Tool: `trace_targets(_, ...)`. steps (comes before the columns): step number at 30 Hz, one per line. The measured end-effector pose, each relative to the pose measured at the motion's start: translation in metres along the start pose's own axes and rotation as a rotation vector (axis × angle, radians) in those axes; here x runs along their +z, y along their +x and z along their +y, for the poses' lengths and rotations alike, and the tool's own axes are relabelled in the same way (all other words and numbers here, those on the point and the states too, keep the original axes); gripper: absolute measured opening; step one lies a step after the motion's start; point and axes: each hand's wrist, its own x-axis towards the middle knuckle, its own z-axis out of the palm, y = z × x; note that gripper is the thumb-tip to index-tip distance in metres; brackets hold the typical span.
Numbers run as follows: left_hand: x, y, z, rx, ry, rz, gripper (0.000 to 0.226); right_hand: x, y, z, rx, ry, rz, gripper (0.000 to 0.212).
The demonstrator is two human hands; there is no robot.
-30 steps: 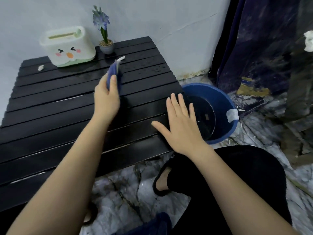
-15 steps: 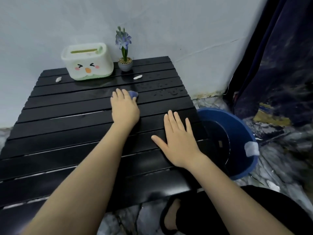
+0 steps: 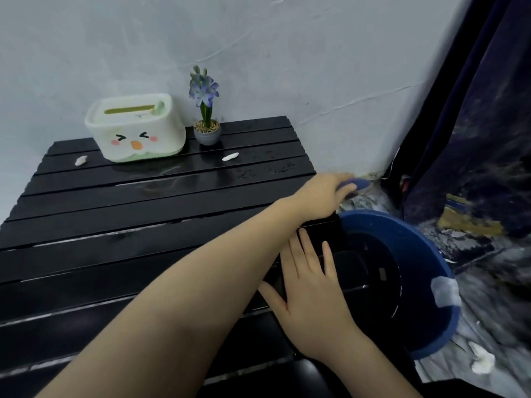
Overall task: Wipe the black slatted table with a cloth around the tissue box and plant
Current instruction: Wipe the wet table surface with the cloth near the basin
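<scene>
The black slatted table [image 3: 120, 225] fills the left and middle. At its back stand a white tissue box with a duck face [image 3: 135, 129] and a small potted purple flower [image 3: 206, 122]. My left hand [image 3: 324, 191] reaches across to the table's right edge, shut on a blue cloth [image 3: 355, 184] that pokes out past the edge. My right hand [image 3: 311, 294] lies flat, fingers spread, on the table's front right corner, under my left forearm. Wet drops shine on the back slats near the flower.
Two small white scraps lie on the table, one left of the tissue box [image 3: 81, 160] and one right of the flower [image 3: 230, 157]. A blue bucket [image 3: 425, 254] stands on the marble floor right of the table. A dark curtain [image 3: 474, 139] hangs at right.
My left hand swept the cloth from the table's middle to its right edge. The right hand stayed flat on the table. The view shifted slightly.
</scene>
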Motion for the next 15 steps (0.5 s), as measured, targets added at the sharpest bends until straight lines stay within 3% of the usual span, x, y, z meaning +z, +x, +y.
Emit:
trace_targets(2, -0.016, -0.006, -0.001, -0.087, -0.319, 0.143, 0.033, 0.001, 0.000, 0.000, 0.003, -0.023, 0.001, 0.087)
trace_targets(4, -0.038, -0.008, -0.010, -0.128, -0.440, 0.346, 0.033, 0.002, 0.000, 0.000, 0.004, -0.046, 0.010, 0.086)
trace_targets(6, -0.059, -0.010, -0.030, -0.145, -0.239, 0.454, 0.039, 0.002, 0.000, -0.001, 0.004, -0.064, 0.018, 0.086)
trace_targets(11, -0.057, -0.013, -0.078, -0.284, 0.538, 0.286, 0.046, 0.004, 0.001, -0.001, 0.019, -0.097, 0.023, 0.086)
trace_targets(15, -0.031, -0.002, -0.067, -0.351, 0.653, 0.350, 0.049, 0.006, 0.002, -0.002, 0.043, -0.121, 0.032, 0.085)
